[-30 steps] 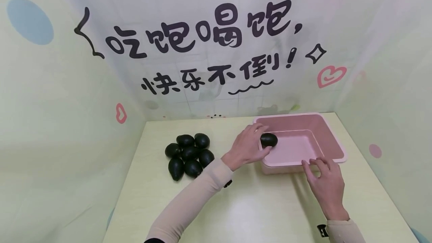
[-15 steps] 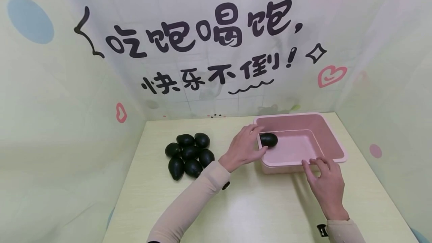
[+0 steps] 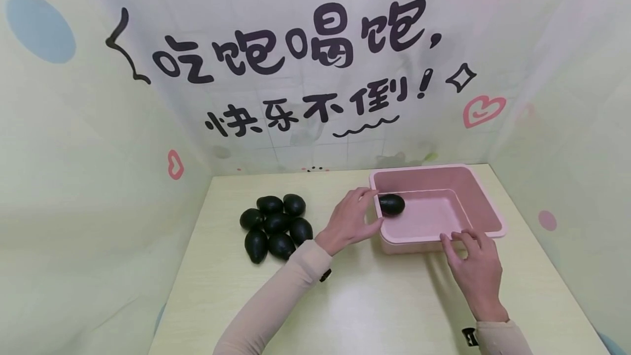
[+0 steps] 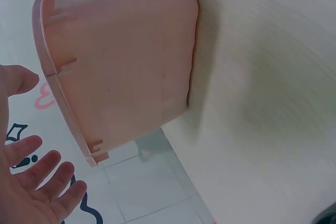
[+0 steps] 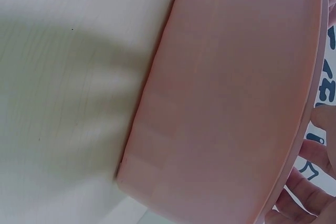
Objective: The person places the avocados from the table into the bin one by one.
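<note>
My left hand (image 3: 349, 220) is at the left rim of a pink plastic basin (image 3: 473, 196), its thumb and fingers spread apart. In the left wrist view that same hand (image 4: 37, 182) holds nothing. Inside the basin, against its left wall, lies one dark avocado (image 3: 392, 205). My right hand (image 3: 477, 270) rests its bent fingertips on the front rim. The right wrist view shows those fingers (image 5: 310, 190) along the rim, partly hidden by it. Several more dark avocados (image 3: 278, 224) lie in a cluster left of the basin; my left sleeve overlaps the nearest one.
The pale wooden table (image 3: 374, 305) carries the basin near its far right corner. Printed cloth walls (image 3: 296, 152) with large dark lettering and hearts enclose the table at the back and both sides.
My left hand has let go of the avocado in the basin and drawn back left over the rim. The avocado stays in place, and my right hand has kept its position.
</note>
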A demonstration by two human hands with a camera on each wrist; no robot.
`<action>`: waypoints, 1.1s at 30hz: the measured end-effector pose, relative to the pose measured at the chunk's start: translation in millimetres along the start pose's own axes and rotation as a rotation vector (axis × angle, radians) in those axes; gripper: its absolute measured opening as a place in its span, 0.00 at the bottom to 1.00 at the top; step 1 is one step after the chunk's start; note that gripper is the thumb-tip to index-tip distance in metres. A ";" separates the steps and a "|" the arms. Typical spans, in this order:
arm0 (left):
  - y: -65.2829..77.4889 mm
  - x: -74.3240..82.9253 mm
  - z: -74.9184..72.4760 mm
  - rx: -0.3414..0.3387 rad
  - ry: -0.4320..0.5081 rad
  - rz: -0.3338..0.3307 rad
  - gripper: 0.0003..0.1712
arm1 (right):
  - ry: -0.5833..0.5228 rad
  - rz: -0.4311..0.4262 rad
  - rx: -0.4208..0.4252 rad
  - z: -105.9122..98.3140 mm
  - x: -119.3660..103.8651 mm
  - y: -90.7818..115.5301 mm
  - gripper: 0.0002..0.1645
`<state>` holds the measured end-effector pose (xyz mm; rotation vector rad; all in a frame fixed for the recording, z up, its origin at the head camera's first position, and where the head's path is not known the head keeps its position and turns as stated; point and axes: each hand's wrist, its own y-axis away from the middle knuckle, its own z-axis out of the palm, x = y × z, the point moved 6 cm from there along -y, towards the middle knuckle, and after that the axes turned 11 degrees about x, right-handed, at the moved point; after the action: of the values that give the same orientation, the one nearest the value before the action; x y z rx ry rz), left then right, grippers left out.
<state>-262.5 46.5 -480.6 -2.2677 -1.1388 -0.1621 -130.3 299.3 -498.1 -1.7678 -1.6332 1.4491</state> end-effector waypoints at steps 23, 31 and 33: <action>25.0 -33.5 5.6 -0.010 -0.004 -0.127 0.37 | -0.002 0.006 0.000 -0.1 -0.5 1.0 0.15; 38.1 -48.8 4.7 -0.012 0.003 -0.179 0.37 | 0.000 -0.012 0.011 -0.5 -0.1 1.6 0.15; 41.1 -52.4 4.6 -0.013 0.004 -0.194 0.37 | -0.002 -0.006 0.010 -0.2 0.2 1.7 0.15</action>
<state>-264.5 -6.2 -521.6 -2.1643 -1.3592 -0.2505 -129.2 299.1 -499.5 -1.7551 -1.6282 1.4545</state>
